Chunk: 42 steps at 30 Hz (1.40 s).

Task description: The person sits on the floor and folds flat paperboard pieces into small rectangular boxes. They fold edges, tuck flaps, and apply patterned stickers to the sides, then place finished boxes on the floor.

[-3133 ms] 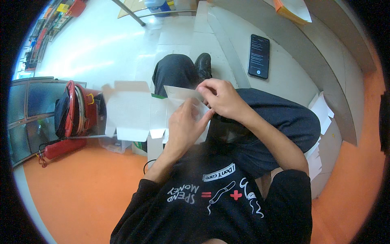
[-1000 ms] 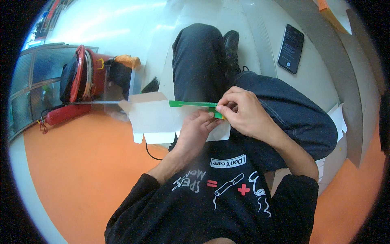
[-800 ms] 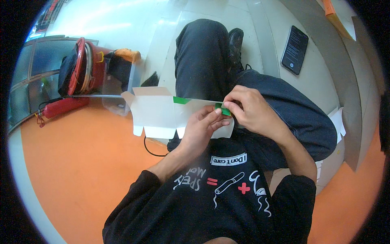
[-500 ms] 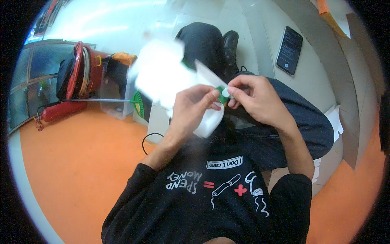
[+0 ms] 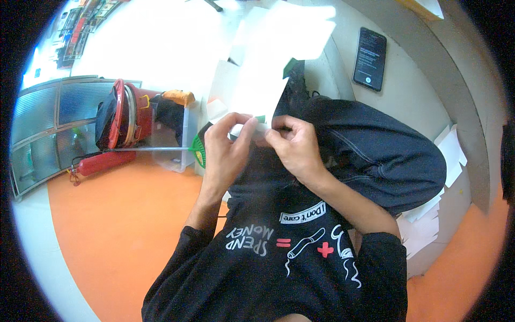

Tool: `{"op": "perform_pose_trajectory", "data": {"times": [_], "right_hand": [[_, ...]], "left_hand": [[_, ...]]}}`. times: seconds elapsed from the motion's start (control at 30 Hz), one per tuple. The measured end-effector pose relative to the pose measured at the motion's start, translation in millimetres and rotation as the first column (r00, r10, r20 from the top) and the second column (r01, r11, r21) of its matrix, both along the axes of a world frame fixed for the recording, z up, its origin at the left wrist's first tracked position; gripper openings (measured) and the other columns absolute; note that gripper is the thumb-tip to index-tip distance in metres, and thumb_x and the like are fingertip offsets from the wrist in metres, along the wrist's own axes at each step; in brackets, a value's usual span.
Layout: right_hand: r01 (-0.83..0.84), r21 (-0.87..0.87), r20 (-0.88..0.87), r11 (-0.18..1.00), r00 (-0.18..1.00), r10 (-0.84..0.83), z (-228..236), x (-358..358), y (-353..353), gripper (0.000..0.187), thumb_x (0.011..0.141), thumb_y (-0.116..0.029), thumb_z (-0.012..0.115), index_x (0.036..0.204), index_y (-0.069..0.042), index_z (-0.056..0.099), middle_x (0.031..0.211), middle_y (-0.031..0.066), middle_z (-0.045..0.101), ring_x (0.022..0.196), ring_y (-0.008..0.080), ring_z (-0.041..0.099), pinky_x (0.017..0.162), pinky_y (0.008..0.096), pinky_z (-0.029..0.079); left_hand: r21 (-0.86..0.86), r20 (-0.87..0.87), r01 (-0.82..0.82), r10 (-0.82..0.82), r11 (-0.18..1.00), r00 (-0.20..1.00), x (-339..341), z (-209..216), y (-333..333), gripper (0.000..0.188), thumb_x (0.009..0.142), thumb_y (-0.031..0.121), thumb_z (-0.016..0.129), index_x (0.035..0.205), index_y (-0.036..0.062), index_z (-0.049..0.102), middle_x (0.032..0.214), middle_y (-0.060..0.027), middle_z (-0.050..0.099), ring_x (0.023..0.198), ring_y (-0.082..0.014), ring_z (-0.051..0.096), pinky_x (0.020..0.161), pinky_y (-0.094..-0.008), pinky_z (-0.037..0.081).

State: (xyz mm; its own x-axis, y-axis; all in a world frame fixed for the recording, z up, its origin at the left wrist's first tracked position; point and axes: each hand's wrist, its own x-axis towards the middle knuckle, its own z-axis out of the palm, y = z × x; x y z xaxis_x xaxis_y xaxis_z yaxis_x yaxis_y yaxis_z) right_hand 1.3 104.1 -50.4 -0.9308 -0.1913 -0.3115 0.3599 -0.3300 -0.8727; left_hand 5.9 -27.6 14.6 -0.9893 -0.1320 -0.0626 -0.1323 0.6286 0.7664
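A white paper or card piece with flap-like ends and green patches (image 5: 263, 80) stretches away from me over my legs, so bright that its print is washed out. At its near end, the thumb and fingers of my left hand (image 5: 228, 153) pinch the edge beside a small green patch. My right hand (image 5: 298, 147) is closed close by, thumb against fingers, on the same near edge. A small pale bit shows between the two hands, too blurred to name. The palms hide part of the edge.
A phone (image 5: 369, 59) with a lit screen lies at the right. White paper sheets (image 5: 451, 153) rest beside my knee. At the left are a red fire extinguisher (image 5: 104, 162), a red round container (image 5: 134, 115), a green-ended rod (image 5: 197, 150) and a clear plastic bin (image 5: 188, 142).
Both hands have shifted left and slightly lower, still together. The white piece has swung from the left to point straight away from me. The view has turned a little.
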Motion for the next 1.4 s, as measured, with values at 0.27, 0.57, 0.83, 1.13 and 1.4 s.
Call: {"op": "perform_pose_trajectory", "data": {"times": [0.27,0.57,0.83,1.13,1.4], "right_hand": [[-0.063,0.313,-0.135,0.948,0.985,0.110,-11,7,3,0.018,0.081,-0.010,0.070,0.083,0.007,0.068,0.077,0.0156,0.067,0.070,0.0209,0.067,0.063,0.0317,0.052],[-0.116,0.190,-0.083,0.975,0.988,0.134,-13,-5,12,0.016,0.083,-0.008,0.069,0.085,0.008,0.068,0.082,0.0133,0.066,0.072,0.0185,0.067,0.065,0.0282,0.053],[-0.121,0.200,-0.069,0.972,0.988,0.137,-10,-7,18,0.019,0.077,-0.014,0.073,0.081,0.005,0.071,0.080,0.0169,0.068,0.071,0.0223,0.066,0.064,0.0341,0.051],[-0.278,0.114,0.006,0.954,0.960,0.279,-6,-11,31,0.017,0.083,-0.013,0.070,0.087,0.004,0.071,0.080,0.0147,0.070,0.071,0.0170,0.067,0.066,0.0305,0.052],[-0.253,0.084,0.046,0.964,0.967,0.250,1,-11,34,0.019,0.084,-0.013,0.071,0.092,0.004,0.071,0.086,0.0130,0.072,0.076,0.0153,0.068,0.070,0.0292,0.054]], "left_hand": [[0.188,0.249,-0.133,0.084,0.973,0.965,16,-18,-10,0.019,0.091,0.012,0.062,0.097,-0.0055,0.069,0.079,-0.0049,0.068,0.075,-0.0072,0.060,0.068,-0.0230,0.048],[0.276,0.263,-0.059,-0.016,0.959,0.965,9,-12,-13,0.018,0.089,0.010,0.065,0.100,-0.0048,0.069,0.086,-0.0056,0.069,0.080,-0.0080,0.062,0.072,-0.0229,0.050],[0.426,0.307,-0.006,-0.138,0.904,0.942,0,-15,-20,0.018,0.085,0.009,0.072,0.099,-0.0018,0.070,0.087,-0.0045,0.070,0.080,-0.0071,0.063,0.071,-0.0215,0.050],[0.346,0.298,0.077,-0.188,0.935,0.936,-7,-17,-22,0.020,0.086,0.011,0.071,0.101,-0.0015,0.071,0.083,-0.0024,0.069,0.077,-0.0053,0.060,0.064,-0.0196,0.046],[0.353,0.356,0.002,-0.136,0.936,0.924,-6,-17,-22,0.018,0.091,0.008,0.063,0.103,-0.0043,0.067,0.090,-0.0050,0.068,0.083,-0.0092,0.063,0.073,-0.0222,0.050]]}}
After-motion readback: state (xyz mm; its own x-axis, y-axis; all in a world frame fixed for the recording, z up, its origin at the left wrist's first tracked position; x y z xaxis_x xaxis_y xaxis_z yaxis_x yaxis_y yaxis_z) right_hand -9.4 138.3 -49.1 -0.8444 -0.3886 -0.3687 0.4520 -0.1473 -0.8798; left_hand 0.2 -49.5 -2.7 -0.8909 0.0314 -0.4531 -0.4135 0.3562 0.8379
